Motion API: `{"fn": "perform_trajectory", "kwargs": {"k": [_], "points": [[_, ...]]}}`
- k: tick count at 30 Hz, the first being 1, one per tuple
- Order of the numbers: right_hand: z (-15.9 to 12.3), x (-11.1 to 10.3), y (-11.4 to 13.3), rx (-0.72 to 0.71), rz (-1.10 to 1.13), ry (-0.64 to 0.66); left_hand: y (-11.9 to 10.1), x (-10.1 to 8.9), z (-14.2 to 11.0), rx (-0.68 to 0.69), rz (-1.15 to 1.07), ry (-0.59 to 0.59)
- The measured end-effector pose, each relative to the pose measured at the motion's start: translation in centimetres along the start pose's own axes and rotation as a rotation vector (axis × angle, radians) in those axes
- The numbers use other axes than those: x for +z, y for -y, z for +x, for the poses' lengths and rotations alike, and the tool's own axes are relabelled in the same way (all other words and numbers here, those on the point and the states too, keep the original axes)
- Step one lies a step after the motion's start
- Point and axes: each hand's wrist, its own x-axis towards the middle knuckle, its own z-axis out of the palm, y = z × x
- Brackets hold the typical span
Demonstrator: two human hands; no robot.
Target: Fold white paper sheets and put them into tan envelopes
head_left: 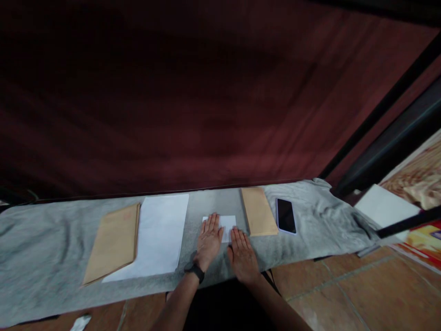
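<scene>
A small white piece of paper (pixel 226 222), which looks folded, lies flat on the grey cloth. My left hand (pixel 209 239) rests on its left part, palm down with the fingers stretched out; a dark watch (pixel 197 272) is on that wrist. Flat at the paper's lower right edge is my right hand (pixel 242 255), fingers extended. Just right of the hands lies a brown envelope (pixel 259 211). To the left are large white sheets (pixel 161 234), partly covered by a stack of brown envelopes (pixel 113 241).
A phone (pixel 285 216) with a dark screen lies right of the single envelope. The grey cloth (pixel 44 248) covers a long, narrow surface against a dark red curtain (pixel 206 115). Tiled floor (pixel 320 289) shows in front. At the far right are a white box-like object (pixel 386 209) and dark poles.
</scene>
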Motion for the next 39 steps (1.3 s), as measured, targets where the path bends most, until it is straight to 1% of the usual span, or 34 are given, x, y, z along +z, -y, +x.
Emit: {"fn": "perform_trajectory", "kwargs": {"k": [2, 4, 7, 9, 12, 14, 19, 22, 24, 26, 28, 29, 30, 31, 33, 35, 37, 39], "points": [[1.0, -0.2, 0.0, 0.025, 0.022, 0.018, 1.0, 0.0, -0.9, -0.050, 0.042, -0.036], [2.9, -0.6, 0.1, 0.054, 0.043, 0.061, 1.5, 0.0, -1.5, -0.078, 0.070, -0.061], [7.2, -1.4, 0.1, 0.055, 0.053, 0.181, 1.3, -0.3, -1.8, -0.081, 0.079, -0.070], [9.9, -1.9, -0.1, 0.066, 0.037, 0.295, 1.1, -0.6, -1.7, -0.066, 0.072, -0.070], [12.7, -2.0, -0.6, 0.099, 0.025, 0.349, 1.0, -0.9, -1.7, -0.066, 0.049, -0.088], [13.5, -1.9, -1.1, 0.110, 0.028, 0.369, 1.0, -1.0, -1.7, -0.088, 0.024, -0.117], [14.5, -1.9, -1.9, 0.110, 0.071, 0.417, 1.1, -1.0, -1.6, -0.111, -0.073, -0.159], [15.2, -3.0, -1.9, 0.085, 0.129, 0.420, 1.2, -1.3, -1.6, -0.135, -0.192, -0.207], [15.5, -4.3, -1.7, 0.063, 0.176, 0.383, 1.5, -2.0, -1.9, -0.189, -0.293, -0.297], [15.2, -5.6, -1.4, 0.037, 0.220, 0.321, 1.7, -3.1, -2.6, -0.259, -0.373, -0.425], [13.9, -6.5, -1.1, -0.015, 0.280, 0.232, 1.8, -4.4, -3.7, -0.314, -0.411, -0.538], [12.8, -6.6, -1.0, -0.062, 0.341, 0.145, 1.7, -5.0, -4.4, -0.330, -0.417, -0.573], [11.5, -6.5, -0.9, -0.121, 0.387, 0.086, 1.4, -5.5, -5.1, -0.337, -0.419, -0.589], [10.0, -6.2, -0.8, -0.166, 0.398, 0.062, 1.2, -5.8, -5.7, -0.330, -0.419, -0.584], [6.9, -5.0, -0.6, -0.230, 0.366, 0.090, 0.4, -5.9, -6.8, -0.262, -0.406, -0.511], [4.1, -3.7, -0.6, -0.272, 0.321, 0.140, -0.6, -5.3, -7.4, -0.143, -0.358, -0.372], [2.0, -2.9, -0.7, -0.261, 0.296, 0.162, -1.5, -4.1, -7.6, -0.047, -0.279, -0.212], [1.0, -2.8, -0.8, -0.231, 0.294, 0.185, -2.2, -3.0, -7.7, -0.020, -0.191, -0.080]]}}
